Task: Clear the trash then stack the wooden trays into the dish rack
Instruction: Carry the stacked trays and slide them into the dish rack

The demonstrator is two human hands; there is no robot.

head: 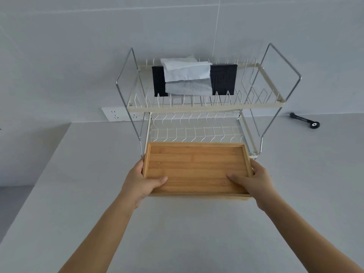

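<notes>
Hands are gripping a rectangular rimmed bamboo tray [197,168] level at its short ends, left hand [140,181] at 9 o'clock, right hand [254,179] at 3, thumbs pressing inside; likely feeding the white wire dish rack's [204,107] lower tier at 12 o'clock. Fingers underneath are hidden; a possible second tray below is unclear.

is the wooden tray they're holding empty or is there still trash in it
Empty. The wooden tray shows only bare wood grain inside its rim; the left hand and right hand grip its ends.
</notes>
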